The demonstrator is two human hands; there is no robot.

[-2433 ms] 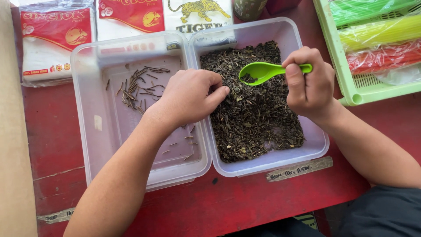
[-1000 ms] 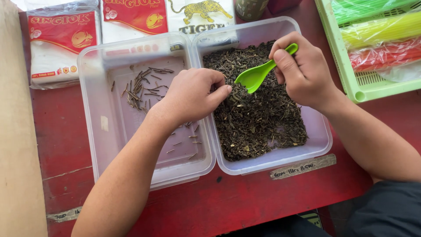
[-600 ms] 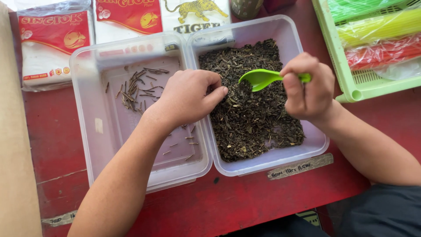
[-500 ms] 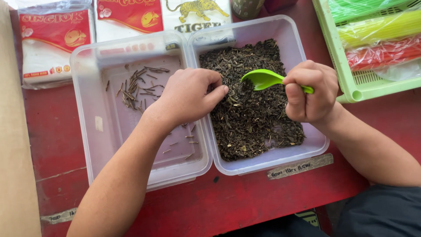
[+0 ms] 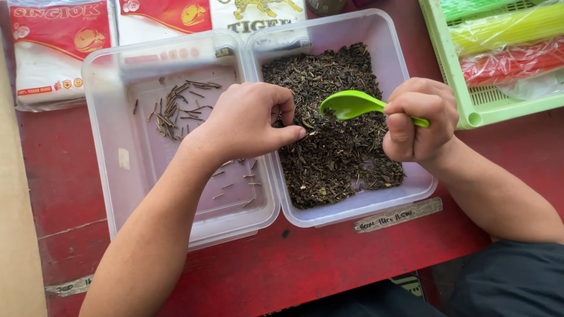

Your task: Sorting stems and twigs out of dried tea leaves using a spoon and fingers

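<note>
Two clear plastic tubs stand side by side on a red table. The right tub (image 5: 392,56) holds a bed of dark dried leaves (image 5: 335,147). The left tub (image 5: 111,152) holds a scatter of thin brown stems (image 5: 176,105). My right hand (image 5: 418,120) grips a bright green plastic spoon (image 5: 352,104), its bowl held just above the leaves. My left hand (image 5: 249,120) rests over the wall between the tubs, fingers curled and thumb stretched out, fingertips at the leaves' left edge. Whether it pinches anything is hidden.
Red-and-white plastic packets (image 5: 53,50) lie behind the tubs, along with a dark jar base (image 5: 326,6). A light green basket (image 5: 470,114) at the upper right holds bundles of green, yellow and red straws (image 5: 511,58). A tan board (image 5: 17,246) borders the table's left side.
My right hand swept the spoon through the leaves, then levelled it out and drew back slightly to the right. My left hand stayed put, its fingers curling a little.
</note>
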